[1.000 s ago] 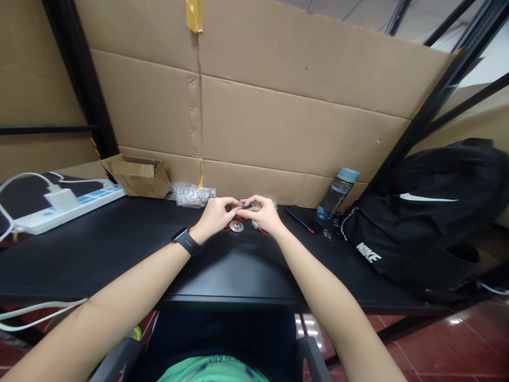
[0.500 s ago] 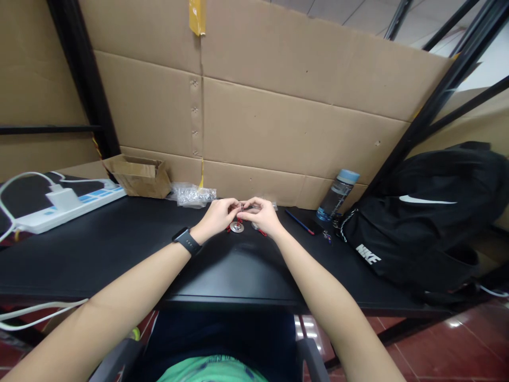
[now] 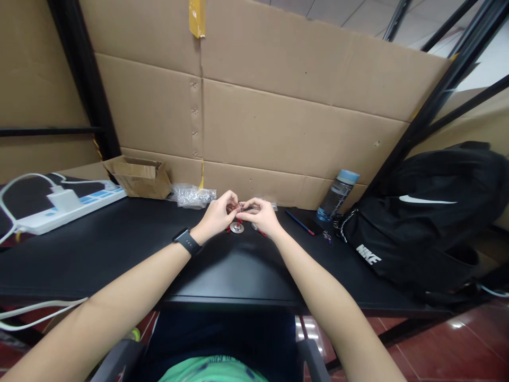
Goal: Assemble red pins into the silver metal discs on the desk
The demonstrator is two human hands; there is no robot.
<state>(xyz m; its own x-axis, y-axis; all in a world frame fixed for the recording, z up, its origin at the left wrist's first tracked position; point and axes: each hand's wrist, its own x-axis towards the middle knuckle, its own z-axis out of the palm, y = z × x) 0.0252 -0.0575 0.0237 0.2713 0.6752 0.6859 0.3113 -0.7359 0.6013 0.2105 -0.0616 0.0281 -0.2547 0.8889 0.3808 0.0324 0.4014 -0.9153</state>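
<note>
Over the black table (image 3: 119, 239) my left hand (image 3: 218, 215) and my right hand (image 3: 261, 217) meet, fingertips almost touching. Both are closed in a pinch around a small, shiny piece (image 3: 240, 207) with red cord, too small and covered to name. Just beneath my fingers is a round silver metal disc (image 3: 237, 228) with red cord at its middle; whether it hangs or lies on the table I cannot tell. Another bit of red cord (image 3: 260, 231) lies below my right hand, partly hidden by it.
At the back left are a small open cardboard box (image 3: 141, 178), clear plastic wrap (image 3: 194, 196) and a white power strip (image 3: 79, 209). Rightward lie a blue pen (image 3: 298, 220) and small trinkets (image 3: 326, 237), then a water bottle (image 3: 337, 196) and black backpack (image 3: 429, 223). Cardboard (image 3: 278, 127) walls the back.
My left hand's fingers have lifted and bent slightly more at the knuckles. My right hand stays nearly where it was, and the disc has hardly moved.
</note>
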